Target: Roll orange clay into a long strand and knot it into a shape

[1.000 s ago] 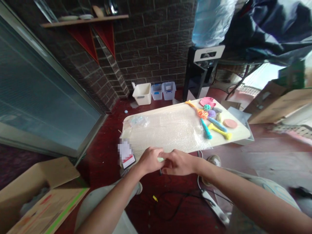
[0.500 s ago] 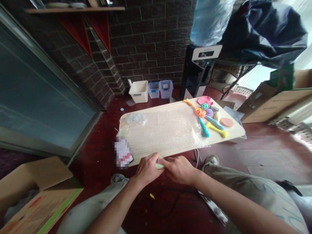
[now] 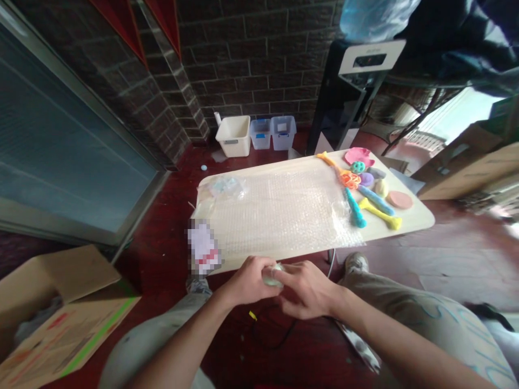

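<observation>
A pale green lump that looks like soft modelling clay (image 3: 272, 275) is between my two hands, in front of the table's near edge. My left hand (image 3: 252, 282) is closed around its left side. From the right, my right hand (image 3: 305, 289) presses on it with thumb and finger. Part of the lump is hidden behind the fingers. Beyond the hands, bubble wrap (image 3: 275, 210) lies over the table (image 3: 417, 219). Shaped pieces sit at the right end, among them a yellow bone-like piece (image 3: 381, 215), a teal stick (image 3: 356, 208) and a pink dish-like piece (image 3: 359, 157).
A crumpled clear plastic bag (image 3: 227, 186) and a blurred-out flat item (image 3: 204, 248) lie at the table's left. An open cardboard box (image 3: 77, 319) stands at lower left. Bins (image 3: 234, 135) line the wall beside a water dispenser (image 3: 348, 92). My legs flank the hands.
My view has tilted down and come closer. The fingers have shifted on the lump, and more of its pale green surface shows between the hands.
</observation>
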A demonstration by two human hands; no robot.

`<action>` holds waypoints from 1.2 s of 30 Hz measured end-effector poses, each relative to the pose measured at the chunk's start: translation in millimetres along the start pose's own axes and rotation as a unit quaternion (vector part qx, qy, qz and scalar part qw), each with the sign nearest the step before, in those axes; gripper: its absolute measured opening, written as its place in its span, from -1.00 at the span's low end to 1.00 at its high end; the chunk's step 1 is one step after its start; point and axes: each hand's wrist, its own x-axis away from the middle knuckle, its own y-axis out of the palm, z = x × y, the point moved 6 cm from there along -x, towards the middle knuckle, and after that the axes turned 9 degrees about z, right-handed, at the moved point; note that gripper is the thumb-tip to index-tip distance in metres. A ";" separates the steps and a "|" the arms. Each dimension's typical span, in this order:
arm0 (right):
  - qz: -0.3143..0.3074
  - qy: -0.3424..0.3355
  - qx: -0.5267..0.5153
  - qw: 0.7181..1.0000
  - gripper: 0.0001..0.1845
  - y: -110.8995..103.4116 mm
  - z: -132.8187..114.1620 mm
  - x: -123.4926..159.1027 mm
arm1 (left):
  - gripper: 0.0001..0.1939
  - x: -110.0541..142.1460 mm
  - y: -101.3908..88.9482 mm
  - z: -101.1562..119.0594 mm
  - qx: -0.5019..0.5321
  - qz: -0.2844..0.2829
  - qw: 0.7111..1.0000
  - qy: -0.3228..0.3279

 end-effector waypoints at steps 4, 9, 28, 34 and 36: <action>0.096 -0.043 -0.065 0.992 -0.53 -12.5 5.9 -7.9 | -0.78 -13.6 -5.0 -11.4 0.035 0.005 0.999 -0.033; 0.239 -0.003 -0.092 0.967 -0.64 -34.5 23.1 -18.6 | -0.75 -31.9 -21.5 -17.4 0.029 0.079 0.995 -0.054; 0.079 0.036 -0.174 0.981 -0.55 -28.8 23.6 -26.4 | -0.69 -28.9 -25.0 -9.3 -0.004 0.071 0.997 -0.032; 0.023 0.029 -0.095 0.995 -0.45 -13.2 15.6 -21.3 | -0.74 -17.4 -16.3 -18.0 -0.043 0.048 0.998 -0.015; 0.032 0.034 -0.080 0.996 -0.51 -13.2 15.9 -23.9 | -0.78 -17.4 -14.4 -21.1 -0.048 0.050 0.997 -0.015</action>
